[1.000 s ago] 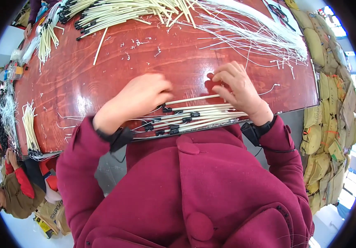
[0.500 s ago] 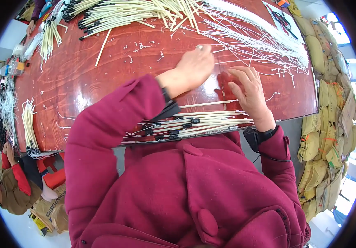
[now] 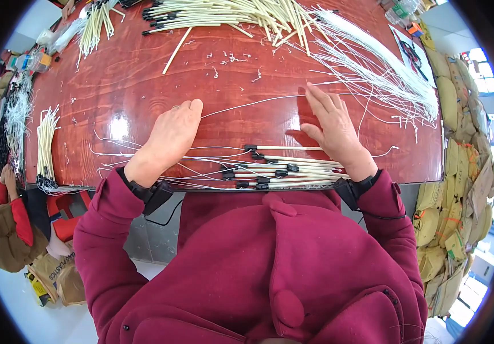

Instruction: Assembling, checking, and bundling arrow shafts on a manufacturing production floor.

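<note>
Nearest the cam I saw my maroon fleece top (image 3: 270,269), soft and nubby, w/ black wrist straps (image 3: 154,194) at both cuffs. Just past it, at the near edge of the glossy red-brown wooden table (image 3: 121,86), lay a small bundle of cream sleeved wires w/ black end caps (image 3: 293,169), thin straight rods lying left-right, mixed w/ loose white strands.

My left hand (image 3: 169,140) rested palm down on the table left of ctr, fingers loosely curled, fingertips at the near end of one thin white wire (image 3: 258,102). Whether it actually pinched that wire I couldn't tell. The wire ran in a shallow curve rightward to my right hand (image 3: 333,129), which lay flat and open, fingers spread and pressed on the wood, clamping nothing; the wire passed by its fingertips.

Farther out, small white trimmings (image 3: 230,60) speckled the tabletop. At far right a big sheaf of fine white wires (image 3: 384,74) fanned out, stringy and tangled. Along the far edge sat a long pile of cream tubes (image 3: 230,11) w/ dark tips. A smaller bunch of cream tubes (image 3: 45,143) lay at the left edge.
</note>
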Demonstrator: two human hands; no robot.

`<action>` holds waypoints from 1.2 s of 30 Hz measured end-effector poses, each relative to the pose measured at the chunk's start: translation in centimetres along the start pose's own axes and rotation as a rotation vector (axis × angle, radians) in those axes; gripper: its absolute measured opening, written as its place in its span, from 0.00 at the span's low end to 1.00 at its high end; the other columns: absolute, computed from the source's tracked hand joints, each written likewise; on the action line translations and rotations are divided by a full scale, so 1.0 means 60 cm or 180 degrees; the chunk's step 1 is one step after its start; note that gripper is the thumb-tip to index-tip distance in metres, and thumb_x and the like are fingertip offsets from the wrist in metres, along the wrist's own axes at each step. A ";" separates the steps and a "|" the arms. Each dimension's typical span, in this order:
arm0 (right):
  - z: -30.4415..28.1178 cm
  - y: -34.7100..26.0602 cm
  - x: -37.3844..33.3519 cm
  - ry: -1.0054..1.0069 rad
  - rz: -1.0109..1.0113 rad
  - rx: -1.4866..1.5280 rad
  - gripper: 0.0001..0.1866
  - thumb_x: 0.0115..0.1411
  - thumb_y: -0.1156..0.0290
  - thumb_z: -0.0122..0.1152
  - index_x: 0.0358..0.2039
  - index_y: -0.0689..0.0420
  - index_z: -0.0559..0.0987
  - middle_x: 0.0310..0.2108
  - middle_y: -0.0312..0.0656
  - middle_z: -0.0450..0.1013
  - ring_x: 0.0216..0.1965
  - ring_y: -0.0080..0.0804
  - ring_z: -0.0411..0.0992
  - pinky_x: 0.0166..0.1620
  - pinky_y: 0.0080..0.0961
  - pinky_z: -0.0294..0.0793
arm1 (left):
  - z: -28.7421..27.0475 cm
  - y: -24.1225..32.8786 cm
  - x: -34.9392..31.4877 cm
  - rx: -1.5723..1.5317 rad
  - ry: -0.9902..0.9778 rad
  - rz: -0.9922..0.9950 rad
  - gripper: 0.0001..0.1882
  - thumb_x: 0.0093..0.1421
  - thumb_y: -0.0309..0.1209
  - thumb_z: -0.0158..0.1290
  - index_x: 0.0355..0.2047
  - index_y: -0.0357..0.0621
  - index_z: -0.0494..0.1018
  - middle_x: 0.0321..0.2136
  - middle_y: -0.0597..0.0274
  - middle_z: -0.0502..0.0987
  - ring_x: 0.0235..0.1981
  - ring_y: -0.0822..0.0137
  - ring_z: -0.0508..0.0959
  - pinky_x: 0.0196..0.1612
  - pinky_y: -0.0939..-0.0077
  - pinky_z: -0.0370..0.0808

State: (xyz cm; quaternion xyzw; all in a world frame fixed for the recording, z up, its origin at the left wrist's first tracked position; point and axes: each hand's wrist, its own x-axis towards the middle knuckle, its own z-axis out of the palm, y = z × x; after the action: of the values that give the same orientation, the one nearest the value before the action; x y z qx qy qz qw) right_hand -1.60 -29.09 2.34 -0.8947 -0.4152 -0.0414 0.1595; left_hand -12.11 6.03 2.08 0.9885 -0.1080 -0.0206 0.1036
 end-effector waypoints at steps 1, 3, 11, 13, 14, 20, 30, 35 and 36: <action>0.002 0.001 -0.002 -0.0129 -0.0003 -0.0028 0.37 0.60 0.63 0.65 0.68 0.62 0.66 0.69 0.47 0.62 0.60 0.49 0.63 0.65 0.42 0.62 | 0.000 -0.001 -0.002 -0.0002 0.0018 -0.0021 0.03 0.66 0.24 0.44 0.38 0.38 0.65 0.32 0.45 0.76 0.34 0.46 0.80 0.35 0.54 0.78; 0.007 0.002 0.001 -0.0370 -0.0062 -0.0057 0.39 0.60 0.61 0.65 0.68 0.64 0.65 0.70 0.47 0.60 0.63 0.50 0.61 0.66 0.43 0.61 | -0.002 -0.003 -0.007 -0.0099 0.0005 -0.0046 0.02 0.66 0.24 0.44 0.37 0.38 0.65 0.32 0.45 0.76 0.34 0.45 0.80 0.35 0.53 0.77; -0.001 0.009 -0.008 -0.0527 0.0112 0.0033 0.40 0.59 0.59 0.65 0.68 0.65 0.64 0.70 0.47 0.59 0.65 0.51 0.59 0.67 0.45 0.60 | -0.014 -0.032 -0.004 -0.0646 0.0099 0.0056 0.03 0.64 0.23 0.49 0.34 0.38 0.66 0.30 0.46 0.77 0.35 0.44 0.79 0.36 0.51 0.75; -0.008 0.006 -0.006 -0.0531 0.0147 0.0055 0.40 0.60 0.59 0.64 0.68 0.64 0.64 0.70 0.47 0.59 0.65 0.51 0.59 0.67 0.45 0.60 | -0.011 -0.032 -0.004 -0.0764 0.0119 0.0134 0.04 0.64 0.23 0.51 0.34 0.38 0.66 0.30 0.46 0.77 0.35 0.43 0.79 0.36 0.51 0.75; -0.009 0.002 0.003 -0.0486 0.0137 0.0107 0.40 0.60 0.59 0.64 0.68 0.64 0.64 0.70 0.48 0.59 0.65 0.52 0.59 0.67 0.45 0.59 | -0.016 -0.033 -0.005 -0.0782 0.0096 0.0074 0.04 0.64 0.23 0.51 0.34 0.38 0.67 0.30 0.46 0.77 0.35 0.43 0.79 0.36 0.51 0.74; -0.014 0.002 0.028 -0.0482 0.0025 -0.0170 0.41 0.60 0.57 0.64 0.69 0.62 0.64 0.71 0.48 0.58 0.66 0.52 0.58 0.68 0.45 0.59 | -0.020 -0.033 0.001 -0.0861 0.0030 -0.0023 0.05 0.64 0.24 0.52 0.35 0.38 0.67 0.30 0.46 0.77 0.35 0.42 0.78 0.37 0.51 0.74; -0.030 0.010 -0.021 -0.1044 -0.0147 -0.0180 0.45 0.59 0.47 0.62 0.69 0.64 0.63 0.72 0.48 0.57 0.69 0.53 0.54 0.71 0.47 0.56 | -0.011 -0.035 0.023 -0.1288 0.0138 -0.0473 0.08 0.61 0.27 0.57 0.36 0.38 0.69 0.30 0.44 0.78 0.36 0.40 0.79 0.38 0.49 0.73; -0.027 0.020 -0.018 -0.1048 -0.0196 -0.0082 0.47 0.60 0.42 0.58 0.69 0.65 0.63 0.72 0.49 0.56 0.70 0.54 0.54 0.71 0.48 0.55 | -0.029 -0.046 0.039 -0.0952 -0.0082 -0.0458 0.09 0.61 0.29 0.58 0.36 0.39 0.69 0.28 0.44 0.78 0.34 0.40 0.79 0.37 0.49 0.73; -0.027 0.022 -0.020 -0.1035 -0.0213 -0.0076 0.47 0.60 0.42 0.58 0.69 0.65 0.63 0.72 0.49 0.56 0.70 0.54 0.54 0.71 0.48 0.55 | -0.036 -0.049 0.046 -0.0818 -0.0148 -0.0411 0.10 0.60 0.29 0.58 0.36 0.39 0.69 0.28 0.44 0.78 0.34 0.40 0.79 0.37 0.49 0.73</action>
State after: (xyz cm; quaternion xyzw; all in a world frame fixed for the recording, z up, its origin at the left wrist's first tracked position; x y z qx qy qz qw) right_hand -1.32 -31.26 3.28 -0.8771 -0.4646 0.0938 0.0780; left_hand -8.68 8.65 3.56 0.9712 -0.0431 -0.0637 0.2253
